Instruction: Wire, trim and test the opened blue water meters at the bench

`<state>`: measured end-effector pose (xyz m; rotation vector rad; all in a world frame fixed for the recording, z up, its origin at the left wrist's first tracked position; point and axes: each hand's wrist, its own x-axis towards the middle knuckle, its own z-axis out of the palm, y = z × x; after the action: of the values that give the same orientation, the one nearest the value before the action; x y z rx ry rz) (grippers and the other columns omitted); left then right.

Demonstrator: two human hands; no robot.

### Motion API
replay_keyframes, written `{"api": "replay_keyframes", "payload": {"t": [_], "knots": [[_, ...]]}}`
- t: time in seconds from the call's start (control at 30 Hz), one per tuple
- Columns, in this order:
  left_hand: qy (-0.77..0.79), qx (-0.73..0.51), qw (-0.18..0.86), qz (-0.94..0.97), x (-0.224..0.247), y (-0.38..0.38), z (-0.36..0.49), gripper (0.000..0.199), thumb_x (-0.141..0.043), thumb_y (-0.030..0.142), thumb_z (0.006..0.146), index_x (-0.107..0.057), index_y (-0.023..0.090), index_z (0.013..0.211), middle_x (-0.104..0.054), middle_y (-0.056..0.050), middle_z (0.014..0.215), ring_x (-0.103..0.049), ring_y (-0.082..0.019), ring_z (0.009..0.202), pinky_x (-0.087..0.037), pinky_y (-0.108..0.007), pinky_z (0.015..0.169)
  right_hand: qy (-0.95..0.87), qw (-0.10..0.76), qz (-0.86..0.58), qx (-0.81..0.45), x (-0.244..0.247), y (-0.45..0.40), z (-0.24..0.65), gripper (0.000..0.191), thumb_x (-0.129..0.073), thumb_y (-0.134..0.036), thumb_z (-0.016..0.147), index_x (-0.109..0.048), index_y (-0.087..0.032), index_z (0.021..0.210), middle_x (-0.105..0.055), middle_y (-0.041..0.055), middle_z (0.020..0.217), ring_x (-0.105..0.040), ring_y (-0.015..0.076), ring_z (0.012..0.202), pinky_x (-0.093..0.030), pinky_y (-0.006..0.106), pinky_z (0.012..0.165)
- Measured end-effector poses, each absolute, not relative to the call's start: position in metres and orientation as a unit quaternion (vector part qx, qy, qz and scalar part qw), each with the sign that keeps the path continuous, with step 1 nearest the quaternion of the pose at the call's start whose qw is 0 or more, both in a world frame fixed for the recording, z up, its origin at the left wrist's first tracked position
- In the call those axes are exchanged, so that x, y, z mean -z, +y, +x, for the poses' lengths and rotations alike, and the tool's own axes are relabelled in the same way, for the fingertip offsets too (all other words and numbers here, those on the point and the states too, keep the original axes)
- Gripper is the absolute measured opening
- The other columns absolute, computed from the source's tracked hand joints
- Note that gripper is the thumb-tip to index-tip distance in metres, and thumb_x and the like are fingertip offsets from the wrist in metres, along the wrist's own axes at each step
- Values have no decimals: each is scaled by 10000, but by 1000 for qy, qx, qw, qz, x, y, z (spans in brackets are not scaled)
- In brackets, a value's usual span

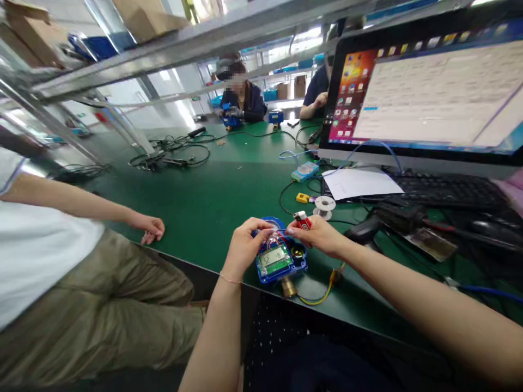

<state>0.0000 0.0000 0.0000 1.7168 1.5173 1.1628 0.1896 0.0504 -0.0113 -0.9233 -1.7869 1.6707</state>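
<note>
A blue-cased meter [273,261] with a lit LCD and a green circuit board lies at the table's front edge, its brass fitting [288,287] toward me. My left hand [247,243] is over the meter's upper left, thumb and forefinger pinched on thin wires [279,233] above the board. On the other side, my right hand [317,235] has a red lighter [302,220] with a white top in its grip. Its thumb and forefinger also close near the wires' right end; exactly what they pinch is too small to tell. A yellow-green cable [322,298] curves from the fitting.
Right of the meter stand a solder spool [324,206], a yellow connector [303,197], a blue module [305,171], paper [362,184], a keyboard [441,190] and a monitor [425,98]. A co-worker's hand [150,227] rests at the left edge. Cables [175,152] lie farther back.
</note>
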Motion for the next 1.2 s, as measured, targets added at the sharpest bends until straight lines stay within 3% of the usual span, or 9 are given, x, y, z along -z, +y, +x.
{"api": "replay_keyframes", "payload": {"t": [0.1,0.2,0.33,0.43,0.6,0.8,0.97,1.07,1.2], "knots": [[511,-511,328,608,15,3,-25,566,-539,648,702,-625,171,996,-657,-87,976,-596,-220,958,-444,-360,907,-638,250,-420,-595,14,58,206,416,-441,-520,821,-574,-140,925,-353,-83,479,-348,69,419,-277,214,419],[447,-523,347,637,30,4,-46,756,-582,705,588,-565,189,1139,-584,-121,1182,-497,-271,1168,-340,-412,1050,-625,204,-523,-542,28,64,219,283,-407,-362,857,-549,-136,953,-367,-73,511,-387,83,441,-310,217,426],[390,-414,345,746,41,0,-58,1017,-720,664,372,-461,253,1266,-419,-132,1378,-290,-331,1330,-202,-499,1121,-637,165,-581,-478,53,69,225,207,-470,-186,779,-570,-114,946,-504,-13,602,-485,120,526,-383,243,496],[398,-344,294,798,42,-5,-55,1018,-729,637,394,-413,287,1296,-343,-135,1427,-201,-339,1365,-178,-570,1104,-668,167,-594,-416,62,71,225,292,-480,-162,763,-577,-117,1035,-594,58,805,-570,168,735,-444,283,680],[469,-319,215,795,43,-17,-45,986,-778,559,409,-410,284,1281,-341,-153,1417,-259,-338,1343,-184,-598,1088,-724,184,-583,-318,63,62,229,421,-507,-191,770,-522,-96,1180,-490,150,1182,-472,230,1122,-327,343,997],[559,-329,109,753,51,-40,-24,1013,-810,547,377,-386,265,1253,-385,-158,1379,-340,-347,1295,-132,-635,1073,-775,191,-543,-259,65,32,236,335,-475,-228,798,-576,-116,1097,-512,145,1166,-495,275,1096,-389,438,944],[630,-353,36,691,57,-55,4,1211,-823,551,341,-218,261,1350,-433,-163,1329,-398,-354,1242,-163,-644,1057,-758,312,-498,-283,52,1,239,307,-389,-349,884,-566,-180,1070,-556,98,1120,-542,203,1049,-417,384,950],[654,-380,21,654,61,-61,17,1285,-821,567,311,-159,282,1375,-424,-155,1318,-390,-373,1231,-180,-660,1043,-750,332,-472,-324,42,-19,235,419,-443,-438,860,-477,-192,1197,-531,100,1197,-517,201,1111,-431,374,953],[652,-451,76,604,65,-66,19,1252,-818,546,384,-109,309,1388,-383,-134,1296,-400,-343,1214,-301,-602,1017,-766,312,-471,-308,46,-37,223,849,-649,-495,686,-263,-163,1366,-398,157,1356,-404,262,1251,-376,426,1025]]}}
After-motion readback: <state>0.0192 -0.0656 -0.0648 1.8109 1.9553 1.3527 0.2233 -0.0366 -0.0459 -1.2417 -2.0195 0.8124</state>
